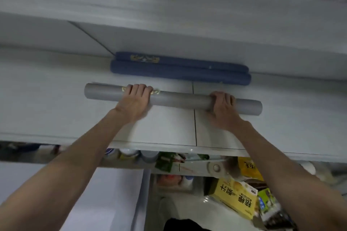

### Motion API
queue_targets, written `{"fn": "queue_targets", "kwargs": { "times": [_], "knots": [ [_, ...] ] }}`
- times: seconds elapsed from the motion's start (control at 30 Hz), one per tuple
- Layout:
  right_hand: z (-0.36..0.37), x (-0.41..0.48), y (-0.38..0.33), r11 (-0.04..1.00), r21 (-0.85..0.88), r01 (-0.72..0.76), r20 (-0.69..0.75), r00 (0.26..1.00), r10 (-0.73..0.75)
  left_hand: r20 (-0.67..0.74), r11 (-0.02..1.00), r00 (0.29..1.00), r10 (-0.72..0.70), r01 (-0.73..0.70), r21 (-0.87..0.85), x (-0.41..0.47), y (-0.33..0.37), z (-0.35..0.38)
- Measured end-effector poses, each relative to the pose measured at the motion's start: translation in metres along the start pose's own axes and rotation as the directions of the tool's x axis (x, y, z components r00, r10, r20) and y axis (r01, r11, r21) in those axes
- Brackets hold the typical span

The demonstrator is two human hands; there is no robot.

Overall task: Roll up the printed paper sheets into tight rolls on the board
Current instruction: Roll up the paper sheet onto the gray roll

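**On the white tabletop, both grips hold one grey roll**

On the tabletop (56, 103), a long grey paper roll (180, 99) lies crosswise in front of the person, fully rolled, with its right end slightly nearer than its left. The left grip (134, 99), a bare hand, lies over the roll left of its middle, with the fingers curled over the top and down the far side. A bit of gold print (156, 91) shows on the roll just beside those fingers. The right grip (224, 107) clasps the roll near its right end in the same way, knuckles up and fingers wrapped over the far edge. Both of the roll's ends stick out past the hands.

Just beyond it, apart from it, two blue rolls (180, 73) lie side by side and touching, parallel to the grey one. The farther one bears a gold motif (144, 58). A dark seam (194, 124) crosses the tabletop between the two forearms.

Below the tabletop's near edge, a yellow carton (234, 197) with printed characters sits among other blurred packets.
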State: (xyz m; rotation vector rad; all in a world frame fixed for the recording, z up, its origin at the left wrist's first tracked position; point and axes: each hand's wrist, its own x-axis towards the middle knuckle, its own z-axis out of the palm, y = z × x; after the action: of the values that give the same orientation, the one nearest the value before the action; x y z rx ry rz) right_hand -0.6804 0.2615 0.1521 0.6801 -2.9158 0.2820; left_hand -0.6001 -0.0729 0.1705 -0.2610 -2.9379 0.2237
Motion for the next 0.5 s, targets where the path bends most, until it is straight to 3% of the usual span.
{"fn": "queue_targets", "kwargs": {
  "times": [0.17, 0.5],
  "knots": [
    [0.007, 0.048, 0.019, 0.998, 0.012, -0.068, 0.079, 0.995, 0.067, 0.089, 0.986, 0.995, -0.032, 0.046, -0.159, 0.055, -0.007, 0.015],
    [0.012, 0.090, 0.022, 0.985, -0.089, -0.151, -0.021, 0.988, 0.150, -0.028, 0.965, 0.977, -0.212, 0.204, -0.163, 0.094, -0.004, 0.040]
  ]
}}
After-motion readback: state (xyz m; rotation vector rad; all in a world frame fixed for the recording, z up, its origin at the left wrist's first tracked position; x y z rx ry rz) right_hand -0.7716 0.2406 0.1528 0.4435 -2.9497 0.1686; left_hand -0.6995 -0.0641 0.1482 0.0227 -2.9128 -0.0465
